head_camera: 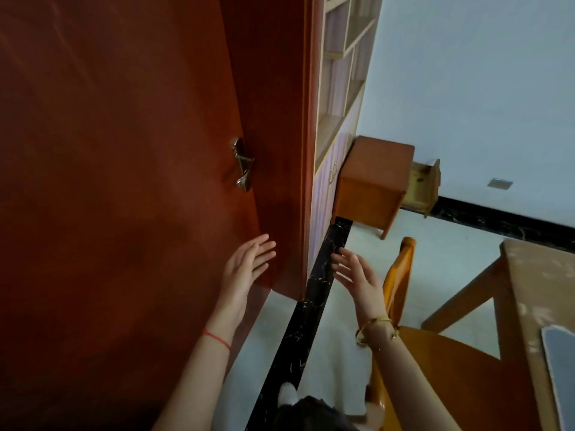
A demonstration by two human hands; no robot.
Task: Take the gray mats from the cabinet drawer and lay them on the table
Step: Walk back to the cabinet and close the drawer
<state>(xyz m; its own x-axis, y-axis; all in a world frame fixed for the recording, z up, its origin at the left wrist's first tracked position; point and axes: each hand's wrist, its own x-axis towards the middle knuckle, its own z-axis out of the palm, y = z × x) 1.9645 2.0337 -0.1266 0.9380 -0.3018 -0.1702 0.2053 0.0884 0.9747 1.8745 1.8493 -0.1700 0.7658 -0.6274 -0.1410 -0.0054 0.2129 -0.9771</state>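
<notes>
Gray mat (558, 374) lies on the wooden table (525, 275), cabinet drawer (423, 185) open beyond.

The gray mat (559, 379) runs off the right edge — what the drawer (424, 185) holds is unreadable.

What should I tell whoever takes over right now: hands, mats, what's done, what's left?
Left hand: open and empty, raised in front of the red door.
Right hand: open and empty, near the chair back.
The cabinet stands ahead by the wall with its drawer pulled open; what the drawer holds cannot be made out.
Done: one gray mat lies on the table at the right edge of view.
Left: check the drawer for more mats, then carry any to the table and lay them out.
</notes>
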